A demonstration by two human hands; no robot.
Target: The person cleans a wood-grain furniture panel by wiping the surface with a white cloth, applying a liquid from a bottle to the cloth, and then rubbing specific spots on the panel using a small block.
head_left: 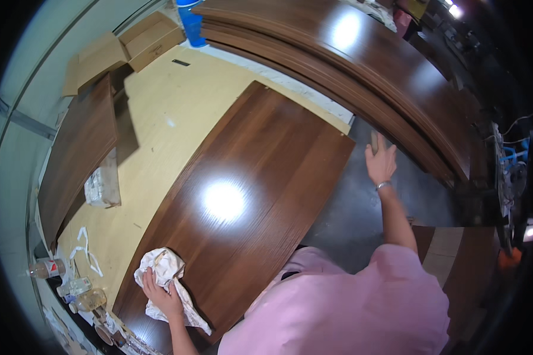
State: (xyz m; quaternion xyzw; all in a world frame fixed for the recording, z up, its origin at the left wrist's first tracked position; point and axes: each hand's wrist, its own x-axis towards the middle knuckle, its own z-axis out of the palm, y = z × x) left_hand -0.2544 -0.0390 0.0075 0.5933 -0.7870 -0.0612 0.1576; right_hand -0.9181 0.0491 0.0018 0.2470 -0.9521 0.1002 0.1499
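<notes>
We have our left hand on a bunched white cloth, the fingers bent a little and close together over it, the thumb apart, so that we hold it down on a dark brown wood-grain panel. This panel lies flat beneath our left fingers, near its close end, and stretches away from them, ahead and to the right. Our right hand is open, its fingers parted and a little blurred, gripping nothing that we can see; they reach out just beyond the panel's far right corner, above the grey floor. Right beside those fingertips runs a stack of brown panels; we cannot tell whether we touch its edge. A metallic wristband sits behind our right fingers. To the left of our left fingers, near them, stand or lie clear bottles, with a white strip loosely curled a little farther ahead on the pale yellow worktop. Farther ahead and left of those fingers, a second brown panel leans at a tilt beside a whitish wrapped block, and well beyond them sits an open cardboard box near a blue container.
</notes>
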